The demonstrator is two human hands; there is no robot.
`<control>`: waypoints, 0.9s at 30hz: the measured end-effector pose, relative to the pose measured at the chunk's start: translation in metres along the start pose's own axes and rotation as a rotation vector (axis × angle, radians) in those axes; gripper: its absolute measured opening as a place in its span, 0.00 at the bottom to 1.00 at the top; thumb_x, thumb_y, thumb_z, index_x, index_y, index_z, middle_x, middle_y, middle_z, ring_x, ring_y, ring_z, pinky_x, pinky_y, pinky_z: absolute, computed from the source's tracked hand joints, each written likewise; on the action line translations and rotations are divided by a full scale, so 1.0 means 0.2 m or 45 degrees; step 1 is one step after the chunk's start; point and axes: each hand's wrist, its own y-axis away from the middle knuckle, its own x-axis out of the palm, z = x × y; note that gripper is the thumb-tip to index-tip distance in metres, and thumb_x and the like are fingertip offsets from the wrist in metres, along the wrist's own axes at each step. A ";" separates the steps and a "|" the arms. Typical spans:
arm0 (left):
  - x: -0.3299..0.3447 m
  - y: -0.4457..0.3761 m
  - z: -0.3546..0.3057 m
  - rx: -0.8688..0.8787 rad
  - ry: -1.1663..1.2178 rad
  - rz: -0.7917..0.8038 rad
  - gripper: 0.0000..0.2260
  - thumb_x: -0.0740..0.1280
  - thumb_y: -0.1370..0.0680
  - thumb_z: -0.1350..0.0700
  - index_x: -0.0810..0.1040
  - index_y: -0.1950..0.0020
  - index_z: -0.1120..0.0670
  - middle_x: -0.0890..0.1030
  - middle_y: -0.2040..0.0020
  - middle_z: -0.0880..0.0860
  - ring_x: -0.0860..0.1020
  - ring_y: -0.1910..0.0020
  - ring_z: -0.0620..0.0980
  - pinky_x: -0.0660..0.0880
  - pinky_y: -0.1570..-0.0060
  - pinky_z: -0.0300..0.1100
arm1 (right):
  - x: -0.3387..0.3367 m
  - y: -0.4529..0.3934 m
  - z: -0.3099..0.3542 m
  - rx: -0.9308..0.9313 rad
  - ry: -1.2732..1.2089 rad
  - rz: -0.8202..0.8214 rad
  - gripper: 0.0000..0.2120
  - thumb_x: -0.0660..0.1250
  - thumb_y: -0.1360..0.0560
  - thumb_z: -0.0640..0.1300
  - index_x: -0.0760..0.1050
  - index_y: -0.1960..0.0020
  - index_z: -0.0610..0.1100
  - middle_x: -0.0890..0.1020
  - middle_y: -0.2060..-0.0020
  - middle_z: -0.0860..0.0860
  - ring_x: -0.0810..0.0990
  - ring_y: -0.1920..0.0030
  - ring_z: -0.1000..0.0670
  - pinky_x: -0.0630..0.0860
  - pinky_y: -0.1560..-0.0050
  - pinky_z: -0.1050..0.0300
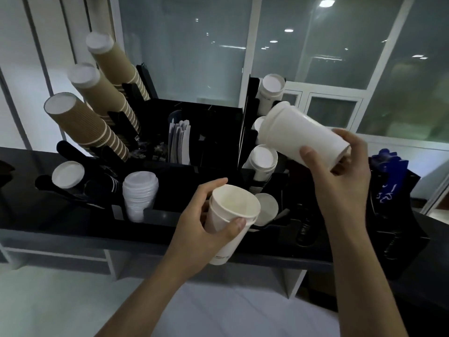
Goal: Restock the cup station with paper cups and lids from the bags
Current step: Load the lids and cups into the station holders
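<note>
White cups (pixel 228 220) | left fingers (pixel 237 224) around | right-held stack (pixel 303 135)

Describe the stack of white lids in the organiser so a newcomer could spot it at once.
Start at the black organiser on the dark counter, below the three slanted brown cup stacks. At its front left edge stands the lid stack, left of the left hand. Unlike the cups nearby, it is short, translucent white and domed.

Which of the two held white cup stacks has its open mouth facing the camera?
The cup stack in the left hand; the right hand's stack shows its closed bottom.
</note>
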 end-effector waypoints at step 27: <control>-0.06 -0.14 -0.01 0.030 0.073 -0.024 0.30 0.77 0.31 0.43 0.71 0.30 0.36 0.80 0.36 0.43 0.79 0.36 0.45 0.78 0.42 0.39 | 0.39 -0.60 0.05 -0.522 0.805 0.306 0.40 0.72 0.29 0.42 0.63 0.19 0.53 0.72 0.33 0.45 0.67 0.32 0.41 0.59 0.29 0.50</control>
